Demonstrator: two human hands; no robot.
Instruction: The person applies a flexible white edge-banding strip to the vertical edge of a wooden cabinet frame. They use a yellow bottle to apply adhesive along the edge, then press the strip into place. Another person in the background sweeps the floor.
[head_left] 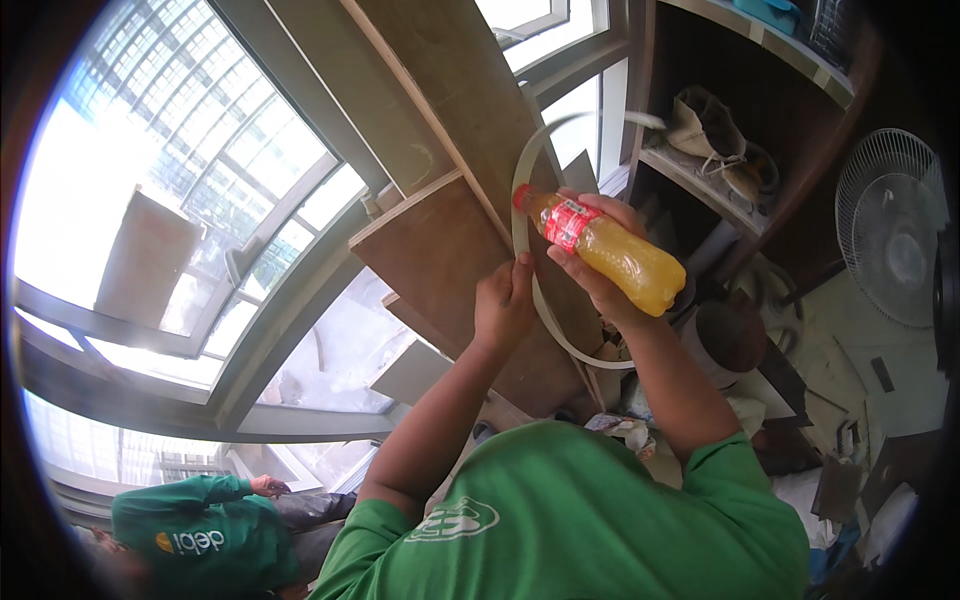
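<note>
Within our right fingers [615,210], arm [675,380] extended, we grasp a plastic yellow-drink bottle [640,262]; left of them, our curled left fingers [500,292] pinch a pale curved strip [520,232].

The bottle [630,255] lies in the right fingers [612,208], the strip [519,232] curving behind it. The left fingers [497,287] pinch the strip's left side. Boards [430,250] lie beyond; a window [170,120] is far left. At right, shoes [703,125] sit on a shelf [690,186], left of the fan [890,230].
</note>
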